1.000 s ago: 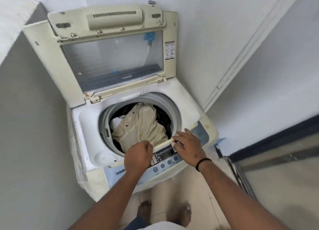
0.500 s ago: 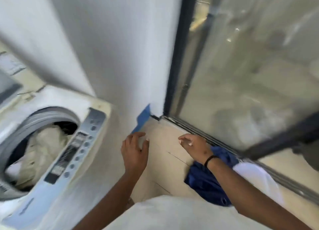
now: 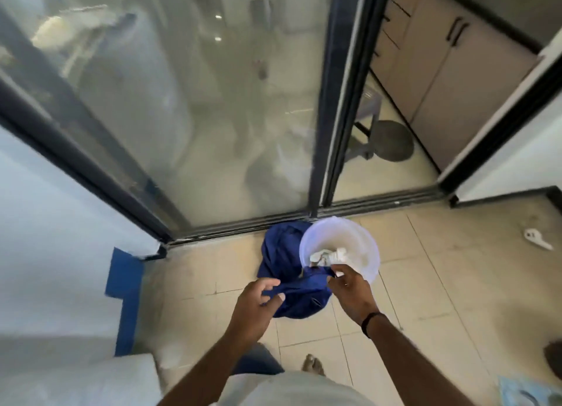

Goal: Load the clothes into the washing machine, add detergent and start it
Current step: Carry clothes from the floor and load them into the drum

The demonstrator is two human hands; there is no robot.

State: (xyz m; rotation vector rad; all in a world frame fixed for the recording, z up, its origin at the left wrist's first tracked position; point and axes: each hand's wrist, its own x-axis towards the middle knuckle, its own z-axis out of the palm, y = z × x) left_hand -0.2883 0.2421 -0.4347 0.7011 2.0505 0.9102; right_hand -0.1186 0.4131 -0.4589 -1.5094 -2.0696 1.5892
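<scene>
Clothes loading is in hand: a blue garment (image 3: pixel 292 271) lies on the floor by the bucket (image 3: pixel 340 247), left hand (image 3: pixel 255 302) half-open over it, right hand (image 3: pixel 349 290) loosely curled, hold unclear; next, grip and lift.

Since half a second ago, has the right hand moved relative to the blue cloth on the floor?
Yes. The right hand has come forward over the blue cloth, toward the white bucket beside the door track.

Crumpled blue garment (image 3: pixel 292 287) lies on floor beside white tub (image 3: pixel 343 247).
</scene>
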